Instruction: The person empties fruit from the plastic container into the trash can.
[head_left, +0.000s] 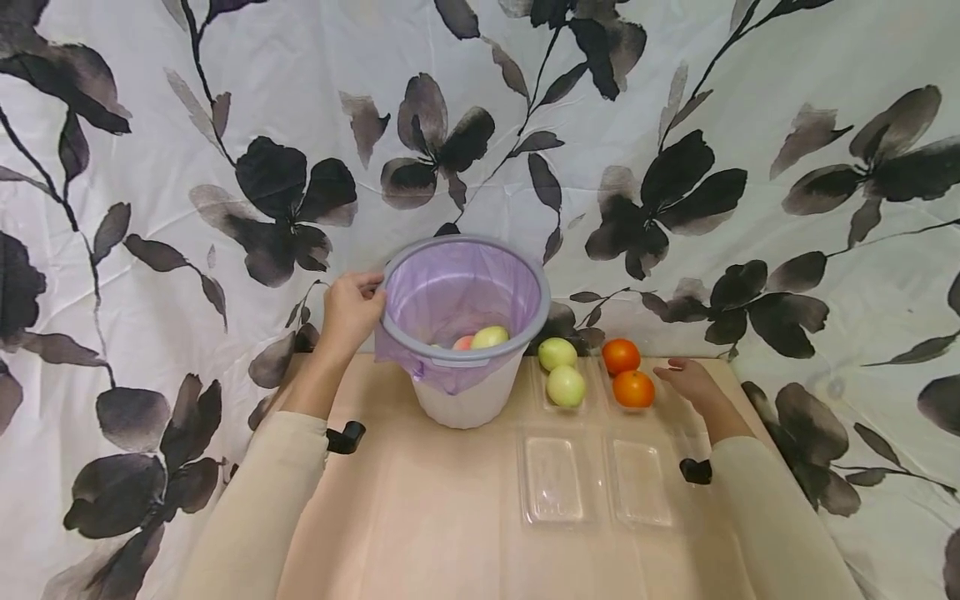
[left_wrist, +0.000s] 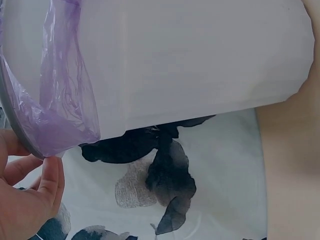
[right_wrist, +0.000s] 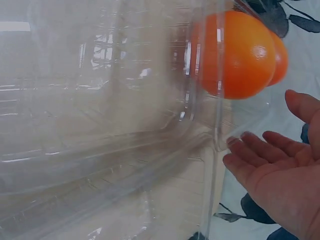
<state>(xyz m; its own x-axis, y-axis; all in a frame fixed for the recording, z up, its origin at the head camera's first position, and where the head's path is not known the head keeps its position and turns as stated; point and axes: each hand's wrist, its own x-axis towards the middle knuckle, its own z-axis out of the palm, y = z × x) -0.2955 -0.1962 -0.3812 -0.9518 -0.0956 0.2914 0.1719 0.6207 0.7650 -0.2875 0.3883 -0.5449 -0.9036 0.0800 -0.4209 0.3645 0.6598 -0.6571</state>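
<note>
My left hand (head_left: 354, 307) grips the grey rim of a white bucket (head_left: 468, 392) lined with a purple plastic bag (head_left: 442, 279). The left wrist view shows the fingers (left_wrist: 51, 181) on the rim, beside the folded-over bag. Inside the bucket lie a pale green fruit (head_left: 490, 337) and a reddish one (head_left: 463, 342), partly hidden by the rim. My right hand (head_left: 693, 387), fingers extended and holding nothing, is just right of two oranges (head_left: 633, 389) in a clear plastic tray. In the right wrist view its palm (right_wrist: 285, 185) is apart from the orange (right_wrist: 240, 55).
Two pale green round fruits (head_left: 566, 387) sit in another clear tray between bucket and oranges. Nearer me, two clear plastic trays (head_left: 555, 481) hold nothing. The wooden table (head_left: 420, 517) meets a floral cloth (head_left: 300, 100) behind and at its sides.
</note>
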